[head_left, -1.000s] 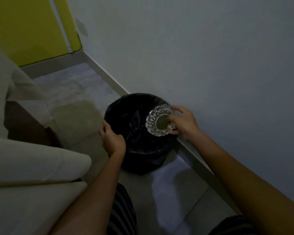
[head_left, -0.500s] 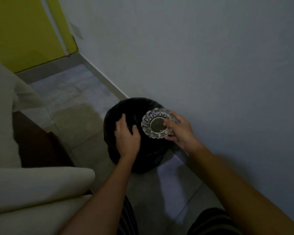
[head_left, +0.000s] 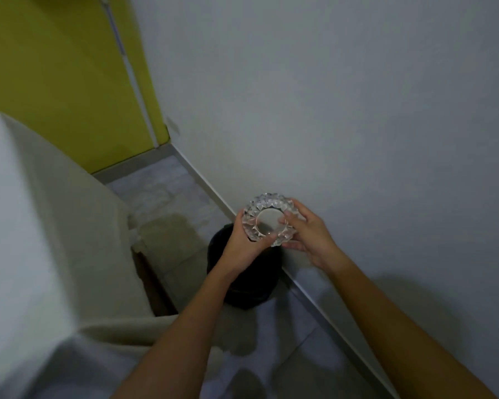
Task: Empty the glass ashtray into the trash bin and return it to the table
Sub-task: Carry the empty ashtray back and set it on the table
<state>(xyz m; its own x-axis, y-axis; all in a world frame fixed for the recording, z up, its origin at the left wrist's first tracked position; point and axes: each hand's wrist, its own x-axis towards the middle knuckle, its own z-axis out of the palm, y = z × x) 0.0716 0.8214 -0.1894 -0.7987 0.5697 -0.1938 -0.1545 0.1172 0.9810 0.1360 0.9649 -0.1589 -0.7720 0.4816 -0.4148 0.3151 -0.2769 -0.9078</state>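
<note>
The cut-glass ashtray (head_left: 267, 220) is held up in the air above the black trash bin (head_left: 244, 289), its round bottom facing me. My left hand (head_left: 241, 244) grips its left and lower rim. My right hand (head_left: 307, 233) grips its right rim, fingers over the edge. The bin stands on the floor against the wall, lined with a black bag, mostly hidden behind my left hand and forearm. What is inside the bin cannot be seen.
A cream sofa (head_left: 41, 240) fills the left side, close to the bin. A grey-white wall (head_left: 329, 110) runs along the right with a skirting board (head_left: 314, 295). A yellow-green door or panel (head_left: 55, 76) is at the far left corner. Tiled floor (head_left: 167, 194) lies between.
My left hand left the bin's rim and came up to grip the ashtray. Both hands lifted the ashtray higher above the bin, and my view rose and pulled back.
</note>
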